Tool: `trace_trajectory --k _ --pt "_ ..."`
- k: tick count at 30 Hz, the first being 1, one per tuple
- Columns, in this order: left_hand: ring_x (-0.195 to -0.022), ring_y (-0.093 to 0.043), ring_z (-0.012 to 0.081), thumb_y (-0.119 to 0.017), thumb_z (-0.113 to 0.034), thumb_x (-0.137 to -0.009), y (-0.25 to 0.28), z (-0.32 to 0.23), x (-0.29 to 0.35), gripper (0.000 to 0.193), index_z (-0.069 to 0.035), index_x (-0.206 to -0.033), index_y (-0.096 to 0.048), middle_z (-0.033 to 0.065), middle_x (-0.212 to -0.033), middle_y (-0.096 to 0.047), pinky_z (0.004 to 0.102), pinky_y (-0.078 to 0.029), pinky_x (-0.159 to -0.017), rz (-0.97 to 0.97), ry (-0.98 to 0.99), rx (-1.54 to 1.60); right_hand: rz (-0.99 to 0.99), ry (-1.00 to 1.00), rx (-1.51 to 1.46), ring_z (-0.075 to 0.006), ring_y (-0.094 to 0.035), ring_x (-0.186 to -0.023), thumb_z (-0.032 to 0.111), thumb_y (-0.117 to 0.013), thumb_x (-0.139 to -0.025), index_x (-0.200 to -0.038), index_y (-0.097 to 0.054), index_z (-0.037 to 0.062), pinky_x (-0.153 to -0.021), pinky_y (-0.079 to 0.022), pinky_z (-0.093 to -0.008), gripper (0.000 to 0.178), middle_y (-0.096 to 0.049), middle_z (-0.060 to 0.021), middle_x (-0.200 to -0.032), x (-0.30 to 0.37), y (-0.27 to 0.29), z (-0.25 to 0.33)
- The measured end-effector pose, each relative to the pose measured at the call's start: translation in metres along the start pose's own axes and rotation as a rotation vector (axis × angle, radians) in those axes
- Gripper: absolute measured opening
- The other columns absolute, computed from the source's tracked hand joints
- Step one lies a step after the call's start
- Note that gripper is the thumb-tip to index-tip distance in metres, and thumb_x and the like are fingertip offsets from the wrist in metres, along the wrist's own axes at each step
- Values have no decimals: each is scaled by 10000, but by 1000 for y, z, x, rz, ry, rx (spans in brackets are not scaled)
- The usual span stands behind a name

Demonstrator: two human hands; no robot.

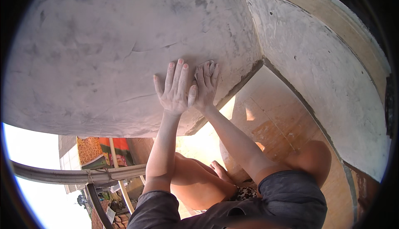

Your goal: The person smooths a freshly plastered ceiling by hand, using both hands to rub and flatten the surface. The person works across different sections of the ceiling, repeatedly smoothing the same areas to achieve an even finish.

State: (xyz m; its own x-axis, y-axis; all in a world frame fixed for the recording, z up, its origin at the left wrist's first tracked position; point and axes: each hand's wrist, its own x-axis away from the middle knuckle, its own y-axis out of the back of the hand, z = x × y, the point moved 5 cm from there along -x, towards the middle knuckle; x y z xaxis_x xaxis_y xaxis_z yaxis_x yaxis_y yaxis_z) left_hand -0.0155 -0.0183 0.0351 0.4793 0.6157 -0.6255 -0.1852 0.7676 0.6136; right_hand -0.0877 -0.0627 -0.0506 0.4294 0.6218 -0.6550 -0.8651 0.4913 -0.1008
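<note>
A grey plastered wall (104, 58), mottled with darker patches and a few fine cracks, fills the upper left. My left hand (176, 90) lies flat against it, fingers spread and coated in pale dust. Close beside it, touching near the left thumb, my right hand (205, 85) presses a small grey folded sheet (212, 67), which looks like sandpaper, to the wall. Only the sheet's edges show past the fingers; its underside is hidden. Both forearms reach up from the lower edge.
A second plastered wall (320, 58) meets the first at a corner on the right. Sunlit tan floor tiles (274, 133) lie below, with my bent legs over them. A curved metal rail (62, 175) and a colourful printed banner (91, 150) stand at the lower left, beside open sky.
</note>
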Motion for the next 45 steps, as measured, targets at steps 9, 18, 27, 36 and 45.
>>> trace_trajectory --k 9,18,27,36,45 --pt "-1464 -439 242 -339 -431 -1036 3 1 3 606 -85 -1506 -502 55 -1485 -584 531 -36 -1270 30 -46 14 -99 114 136 -536 -121 -1520 250 -433 -1055 -1508 -477 30 -1223 -139 -627 506 -364 -148 -1631 -161 -2 -33" --pt "-1462 -439 196 -360 -443 -1031 0 2 1 580 -150 -1506 -513 8 -1498 -574 544 -41 -1269 53 13 -14 23 103 96 -525 -139 -1526 254 -415 -1070 -1517 -452 -1 -1224 -111 -637 516 -353 -181 -1631 -71 16 -19" --pt "-1462 -437 188 -345 -454 -1035 -4 -4 -4 580 -149 -1488 -538 -6 -1471 -599 526 -34 -1273 28 16 -118 -37 35 24 -558 -184 -1498 218 -504 -1023 -1483 -522 52 -1192 -147 -690 489 -377 -154 -1625 -36 15 -11" --pt "-1450 -455 197 -342 -432 -1037 3 -3 -4 561 -145 -1463 -568 -4 -1458 -611 527 -44 -1269 39 6 -49 -109 24 85 -544 -241 -1487 177 -549 -1004 -1436 -573 41 -1199 -218 -632 453 -495 -118 -1554 -107 3 -47" --pt "-1461 -443 237 -344 -427 -1038 2 -3 -6 594 -77 -1478 -535 39 -1463 -605 519 -28 -1266 -4 -8 -17 48 -63 127 -512 -186 -1521 181 -459 -1049 -1503 -480 9 -1224 -155 -617 485 -433 -151 -1592 -56 17 -12"
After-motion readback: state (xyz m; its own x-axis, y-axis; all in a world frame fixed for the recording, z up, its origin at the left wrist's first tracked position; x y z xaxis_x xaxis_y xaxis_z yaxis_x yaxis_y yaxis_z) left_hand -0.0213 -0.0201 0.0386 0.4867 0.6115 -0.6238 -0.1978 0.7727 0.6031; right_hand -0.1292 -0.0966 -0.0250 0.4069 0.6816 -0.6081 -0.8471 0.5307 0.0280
